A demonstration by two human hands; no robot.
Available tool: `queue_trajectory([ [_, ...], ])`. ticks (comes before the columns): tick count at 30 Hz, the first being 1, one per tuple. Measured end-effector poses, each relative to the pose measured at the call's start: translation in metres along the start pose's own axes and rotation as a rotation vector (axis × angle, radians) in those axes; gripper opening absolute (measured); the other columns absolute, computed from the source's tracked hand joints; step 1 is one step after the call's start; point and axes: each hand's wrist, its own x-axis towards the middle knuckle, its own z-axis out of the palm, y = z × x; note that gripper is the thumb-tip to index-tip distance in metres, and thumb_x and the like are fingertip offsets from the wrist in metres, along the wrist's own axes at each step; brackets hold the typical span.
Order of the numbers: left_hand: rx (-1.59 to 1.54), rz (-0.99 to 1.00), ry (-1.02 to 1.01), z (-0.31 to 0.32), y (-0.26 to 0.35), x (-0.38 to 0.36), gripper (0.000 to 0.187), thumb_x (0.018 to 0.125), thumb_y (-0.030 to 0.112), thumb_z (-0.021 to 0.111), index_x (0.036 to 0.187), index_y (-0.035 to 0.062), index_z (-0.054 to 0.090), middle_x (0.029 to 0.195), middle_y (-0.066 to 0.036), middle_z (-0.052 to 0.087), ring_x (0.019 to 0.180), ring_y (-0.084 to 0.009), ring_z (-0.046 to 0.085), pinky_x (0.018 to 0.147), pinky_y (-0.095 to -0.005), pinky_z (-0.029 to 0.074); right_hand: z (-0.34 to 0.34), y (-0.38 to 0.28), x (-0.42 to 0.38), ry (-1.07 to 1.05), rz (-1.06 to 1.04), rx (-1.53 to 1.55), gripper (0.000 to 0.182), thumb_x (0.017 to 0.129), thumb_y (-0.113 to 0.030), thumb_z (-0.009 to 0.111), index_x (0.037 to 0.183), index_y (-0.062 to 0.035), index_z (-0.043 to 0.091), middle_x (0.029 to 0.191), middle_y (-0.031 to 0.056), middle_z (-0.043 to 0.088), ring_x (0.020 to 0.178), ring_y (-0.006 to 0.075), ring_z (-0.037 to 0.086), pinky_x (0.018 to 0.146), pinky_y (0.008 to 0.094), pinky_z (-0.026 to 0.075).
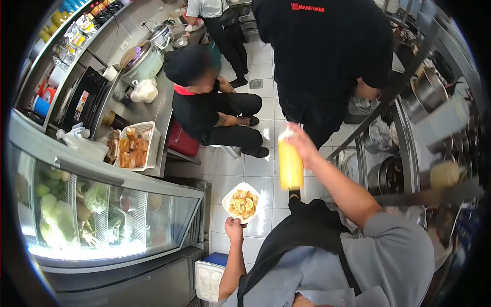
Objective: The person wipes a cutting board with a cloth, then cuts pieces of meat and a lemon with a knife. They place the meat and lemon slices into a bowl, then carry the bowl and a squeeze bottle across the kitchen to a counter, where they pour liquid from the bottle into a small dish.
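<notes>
A white bowl of food, with pale yellow and brown pieces in it, is held out over the tiled floor. My left hand grips its near rim. On the other side, my right hand is wrapped round the upper part of a squeeze bottle filled with something yellow. The bottle is upright, to the right of the bowl and apart from it. Its top is partly hidden by my fingers.
A person in black sits at left; another person stands ahead, and a third farther back. A glass-fronted display fridge stands at left. Metal shelves with pots line the right. A tray of meat rests on the counter.
</notes>
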Motion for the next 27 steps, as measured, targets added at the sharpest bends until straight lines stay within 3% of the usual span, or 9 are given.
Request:
queue_trajectory([
  [2,0.046,-0.046,-0.013,0.025,0.013,0.01,0.018,0.084,0.0,0.05,0.097,-0.011,0.056,0.085,-0.02,0.067,0.061,-0.0244,0.069,0.05,-0.0317,0.058,-0.008,-0.025,0.061,0.13,-0.014,-0.05,0.056,0.088,-0.009,0.067,0.14,-0.0145,0.048,0.103,0.0107,0.065,0.092,0.0197,0.066,0.084,0.0317,0.054],
  [3,0.05,-0.057,-0.007,0.059,0.031,0.034,0.019,0.083,0.001,0.05,0.097,-0.0114,0.056,0.086,-0.02,0.067,0.063,-0.0246,0.07,0.049,-0.0316,0.058,-0.012,-0.027,0.099,-0.034,-0.385,-0.456,0.057,0.086,-0.013,0.07,0.139,-0.0143,0.049,0.104,0.0111,0.065,0.092,0.0206,0.068,0.085,0.0351,0.055],
  [5,0.021,-0.045,-0.013,0.088,0.043,0.058,0.019,0.084,0.0,0.05,0.098,-0.0114,0.056,0.083,-0.019,0.067,0.062,-0.0248,0.07,0.051,-0.0316,0.058,0.004,-0.064,0.113,-0.183,-0.632,-0.72,0.059,0.081,-0.016,0.075,0.136,-0.0136,0.053,0.108,0.0127,0.065,0.096,0.0257,0.069,0.087,0.0389,0.055],
  [8,-0.006,-0.024,-0.03,0.135,0.063,0.096,0.018,0.085,-0.001,0.05,0.098,-0.0108,0.056,0.082,-0.018,0.067,0.061,-0.0235,0.068,0.052,-0.0308,0.058,0.01,-0.104,0.17,-0.172,-0.858,-0.998,0.063,0.076,-0.019,0.079,0.133,-0.0127,0.055,0.113,0.0148,0.064,0.098,0.0319,0.068,0.089,0.0397,0.054],
  [11,0.022,-0.043,-0.037,0.181,0.093,0.138,0.017,0.085,0.0,0.051,0.098,-0.01,0.057,0.082,-0.017,0.067,0.06,-0.0219,0.067,0.052,-0.0304,0.057,0.012,-0.124,0.244,-0.192,-0.971,-0.959,0.064,0.074,-0.02,0.079,0.133,-0.0135,0.056,0.114,0.0171,0.063,0.1,0.0372,0.066,0.091,0.04,0.054],
  [15,0.045,-0.041,-0.09,0.237,0.135,0.197,0.018,0.085,0.0,0.051,0.098,-0.0104,0.057,0.08,-0.016,0.068,0.059,-0.0207,0.067,0.052,-0.0299,0.057,0.007,-0.157,0.337,-0.113,-0.972,-0.914,0.063,0.075,-0.019,0.079,0.133,-0.0116,0.055,0.115,0.0175,0.064,0.104,0.0367,0.065,0.093,0.0409,0.053],
  [20,0.039,-0.026,-0.127,0.319,0.177,0.288,0.015,0.085,0.0,0.051,0.096,-0.009,0.057,0.078,-0.015,0.068,0.056,-0.0201,0.066,0.05,-0.0302,0.055,-0.009,-0.198,0.423,-0.087,-0.82,-0.868,0.062,0.077,-0.019,0.078,0.133,-0.0102,0.053,0.118,0.0162,0.064,0.106,0.0327,0.066,0.096,0.0386,0.051],
  [25,-0.054,0.001,-0.124,0.409,0.224,0.371,0.012,0.089,0.0,0.051,0.095,-0.007,0.059,0.088,-0.015,0.068,0.064,-0.0197,0.067,0.051,-0.0287,0.055,-0.019,-0.232,0.468,-0.02,-0.944,-0.947,0.062,0.076,-0.017,0.079,0.133,-0.0103,0.054,0.116,0.0161,0.064,0.104,0.0318,0.066,0.094,0.0384,0.052],
  [27,-0.124,0.032,-0.125,0.461,0.23,0.415,0.017,0.09,0.002,0.053,0.101,-0.0106,0.056,0.088,-0.018,0.069,0.069,-0.0238,0.071,0.056,-0.0332,0.061,-0.037,-0.245,0.503,0.003,-0.971,-0.935,0.063,0.076,-0.015,0.079,0.133,-0.0104,0.054,0.115,0.0157,0.064,0.103,0.0315,0.066,0.092,0.0384,0.052],
])
